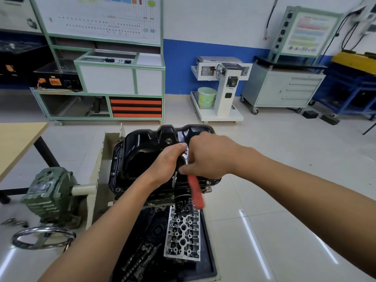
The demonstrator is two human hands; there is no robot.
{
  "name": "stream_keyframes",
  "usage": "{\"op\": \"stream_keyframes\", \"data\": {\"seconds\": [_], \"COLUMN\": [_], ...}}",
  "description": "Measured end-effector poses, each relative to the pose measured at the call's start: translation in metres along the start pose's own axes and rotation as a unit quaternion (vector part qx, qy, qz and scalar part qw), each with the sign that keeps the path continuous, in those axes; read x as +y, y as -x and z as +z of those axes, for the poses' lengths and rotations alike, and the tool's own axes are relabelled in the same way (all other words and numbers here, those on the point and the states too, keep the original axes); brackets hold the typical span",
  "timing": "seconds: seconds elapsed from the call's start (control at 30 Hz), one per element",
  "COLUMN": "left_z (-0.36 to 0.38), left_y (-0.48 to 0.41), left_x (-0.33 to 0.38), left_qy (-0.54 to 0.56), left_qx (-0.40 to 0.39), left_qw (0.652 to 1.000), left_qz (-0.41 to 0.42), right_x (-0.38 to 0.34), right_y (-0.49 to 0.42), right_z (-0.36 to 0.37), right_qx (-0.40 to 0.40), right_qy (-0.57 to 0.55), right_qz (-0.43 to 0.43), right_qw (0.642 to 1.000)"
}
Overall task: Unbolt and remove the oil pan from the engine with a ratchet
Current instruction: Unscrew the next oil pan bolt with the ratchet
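The black oil pan (142,147) sits upward on the engine, which is mounted on a stand in the middle of the view. A ratchet with a red handle (195,192) stands over the pan's near flange, its socket extension (174,180) pointing down at the flange. My left hand (168,161) grips the ratchet's head from above. My right hand (205,155) holds the ratchet just above the red grip, fingers curled round it. The bolt under the socket is hidden. Other flange bolts (207,182) show along the rim.
A black tray (209,259) below the engine holds a cylinder head (183,235) and camshafts. The stand's green gearbox (50,194) and steel handwheel (43,238) are at the left. A wooden table (18,141) is at far left. Cabinets and carts line the back wall.
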State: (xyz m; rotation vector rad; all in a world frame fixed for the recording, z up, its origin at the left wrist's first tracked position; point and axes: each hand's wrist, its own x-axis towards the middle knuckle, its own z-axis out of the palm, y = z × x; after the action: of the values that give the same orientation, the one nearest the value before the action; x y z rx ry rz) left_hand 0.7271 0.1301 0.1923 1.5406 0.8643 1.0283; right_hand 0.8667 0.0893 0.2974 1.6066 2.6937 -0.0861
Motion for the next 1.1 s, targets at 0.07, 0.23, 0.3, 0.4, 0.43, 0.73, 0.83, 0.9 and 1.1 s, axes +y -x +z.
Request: {"op": "stream_keyframes", "data": {"seconds": [0.07, 0.23, 0.3, 0.4, 0.43, 0.73, 0.83, 0.9, 1.1], "left_z": [0.001, -0.004, -0.008, -0.013, -0.013, -0.009, -0.009, -0.007, 0.0], "left_y": [0.002, 0.003, 0.004, 0.007, 0.007, 0.001, -0.001, -0.003, 0.002], "left_x": [0.0, 0.008, 0.011, 0.01, 0.009, -0.001, -0.003, -0.004, -0.008], "left_qy": [-0.019, -0.003, 0.001, -0.013, -0.019, 0.038, 0.029, 0.038, 0.057], "left_qx": [-0.005, -0.017, -0.028, -0.05, -0.064, -0.038, -0.018, -0.011, -0.042], "left_qw": [1.0, 1.0, 1.0, 0.999, 0.998, 0.998, 0.999, 0.999, 0.996], "left_qz": [0.018, -0.002, -0.012, -0.007, -0.008, -0.031, -0.02, -0.016, -0.047], "right_x": [-0.008, -0.001, 0.007, 0.02, 0.024, 0.031, 0.03, 0.027, 0.01], "right_y": [0.001, -0.001, -0.002, -0.008, -0.011, -0.022, -0.016, -0.012, -0.013], "right_z": [0.006, 0.001, -0.005, -0.009, -0.009, 0.019, 0.02, 0.019, 0.03], "right_qx": [-0.011, -0.042, -0.076, -0.053, -0.022, 0.073, 0.097, 0.118, 0.082], "right_qy": [-0.043, -0.066, -0.045, 0.03, 0.065, 0.047, 0.084, 0.104, -0.025], "right_qz": [0.008, 0.017, 0.016, 0.031, 0.033, -0.088, -0.07, -0.036, 0.043], "right_qw": [0.999, 0.997, 0.996, 0.998, 0.997, 0.992, 0.989, 0.987, 0.995]}}
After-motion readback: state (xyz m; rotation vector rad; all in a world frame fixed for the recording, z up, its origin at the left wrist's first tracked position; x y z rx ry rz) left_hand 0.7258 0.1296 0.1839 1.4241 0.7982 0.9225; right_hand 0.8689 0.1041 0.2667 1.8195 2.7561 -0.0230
